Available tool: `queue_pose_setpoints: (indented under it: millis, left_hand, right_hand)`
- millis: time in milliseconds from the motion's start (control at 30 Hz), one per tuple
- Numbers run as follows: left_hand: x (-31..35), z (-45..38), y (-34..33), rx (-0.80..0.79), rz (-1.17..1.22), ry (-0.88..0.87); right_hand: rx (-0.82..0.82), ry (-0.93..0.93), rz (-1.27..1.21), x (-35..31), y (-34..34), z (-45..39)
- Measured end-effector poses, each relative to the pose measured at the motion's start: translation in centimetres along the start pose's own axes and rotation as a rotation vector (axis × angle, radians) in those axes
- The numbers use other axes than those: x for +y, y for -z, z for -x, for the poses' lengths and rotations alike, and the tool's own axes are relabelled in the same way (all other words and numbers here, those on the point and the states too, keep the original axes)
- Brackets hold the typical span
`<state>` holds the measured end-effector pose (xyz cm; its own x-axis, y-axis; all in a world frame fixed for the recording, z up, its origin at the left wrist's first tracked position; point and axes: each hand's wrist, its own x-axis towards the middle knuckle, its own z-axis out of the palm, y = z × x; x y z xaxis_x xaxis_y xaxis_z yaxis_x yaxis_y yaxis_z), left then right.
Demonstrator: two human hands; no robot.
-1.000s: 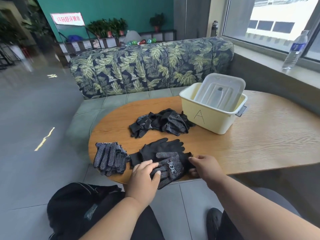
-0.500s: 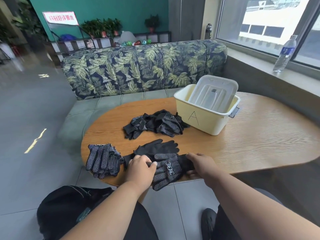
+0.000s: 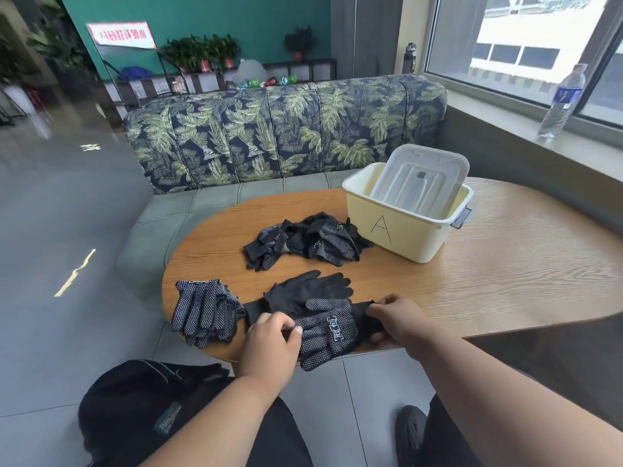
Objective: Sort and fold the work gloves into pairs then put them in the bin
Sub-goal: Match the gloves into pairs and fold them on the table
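A dotted black glove [image 3: 328, 328] lies at the table's near edge, its fingers hanging slightly over it. My left hand [image 3: 271, 343] pinches its finger end and my right hand [image 3: 396, 320] grips its cuff end. Just behind it lies a plain black glove [image 3: 308, 289]. A stack of dotted gloves [image 3: 204, 310] sits at the near left. A loose heap of gloves [image 3: 305, 241] lies mid-table. The pale yellow bin [image 3: 401, 230], marked A, stands at the back right with its clear lid [image 3: 419, 180] leaning inside.
The wooden table [image 3: 505, 264] stretches to the right. A leaf-print sofa [image 3: 286, 133] runs behind it. A water bottle [image 3: 561, 102] stands on the window sill. A black bag [image 3: 135, 409] lies on the floor by my left knee.
Both hands stay at the dotted glove's two ends; my left fingers have curled from resting flat to pinching its finger end. The view has shifted slightly.
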<state>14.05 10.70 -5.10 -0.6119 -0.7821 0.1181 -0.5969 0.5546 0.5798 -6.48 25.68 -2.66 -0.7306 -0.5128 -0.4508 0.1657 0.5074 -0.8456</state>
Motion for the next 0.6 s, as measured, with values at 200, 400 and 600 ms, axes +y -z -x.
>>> queue_pose_setpoints:
  millis: [200, 400, 600]
  left_hand:
    - [-0.4, 0.3, 0.0, -0.129, -0.049, -0.011]
    - [0.0, -1.0, 1.0, -0.214, -0.016, 0.044]
    - [-0.2, -1.8, 1.7, -0.228, 0.106, 0.075]
  right_hand:
    - [-0.004, 0.012, 0.027, 0.3, -0.1, -0.3]
    - [-0.007, 0.008, -0.001, 0.7, 0.1, -0.4]
    - [-0.019, -0.002, -0.040, 0.9, 0.3, -0.5]
